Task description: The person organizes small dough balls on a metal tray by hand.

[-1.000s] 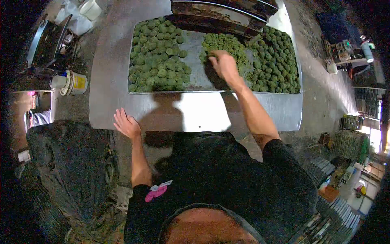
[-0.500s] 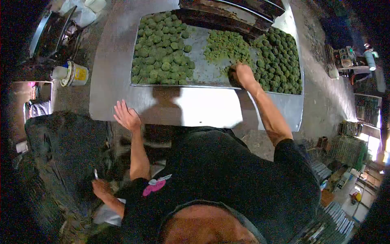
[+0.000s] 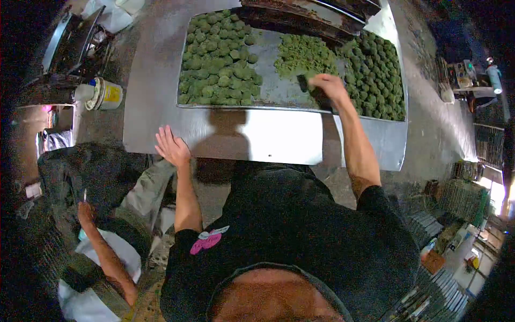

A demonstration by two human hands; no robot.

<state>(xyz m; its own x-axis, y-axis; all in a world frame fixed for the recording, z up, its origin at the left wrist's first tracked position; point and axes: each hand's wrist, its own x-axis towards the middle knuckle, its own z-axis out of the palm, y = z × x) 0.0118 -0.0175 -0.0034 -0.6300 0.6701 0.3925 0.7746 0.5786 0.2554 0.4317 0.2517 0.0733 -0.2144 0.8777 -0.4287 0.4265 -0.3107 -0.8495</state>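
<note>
My right hand (image 3: 330, 88) is closed on a small dark scraper-like tool (image 3: 302, 83), whose exact kind I cannot tell. The tool is low over the shallow metal tray (image 3: 273, 107), at the near side of a heap of loose green crumbs (image 3: 306, 53). Rough green balls (image 3: 217, 67) fill the tray's left part, and darker green balls (image 3: 375, 80) are packed along its right. With fingers outstretched, my left hand (image 3: 174, 150) rests at the near left edge of the metal table (image 3: 147, 102), holding nothing.
Rusty metal machinery (image 3: 311, 16) overhangs the tray's far side. A white bucket (image 3: 110, 95) with a yellow label stands left of the table. At lower left, another person's hand (image 3: 86, 213) holds a thin white stick. Stacked racks (image 3: 458, 196) stand at right.
My right hand has risen slightly from the tray's near edge, bringing the dark tool into clearer view. My left hand stays at the table edge. The other person's hand has moved left.
</note>
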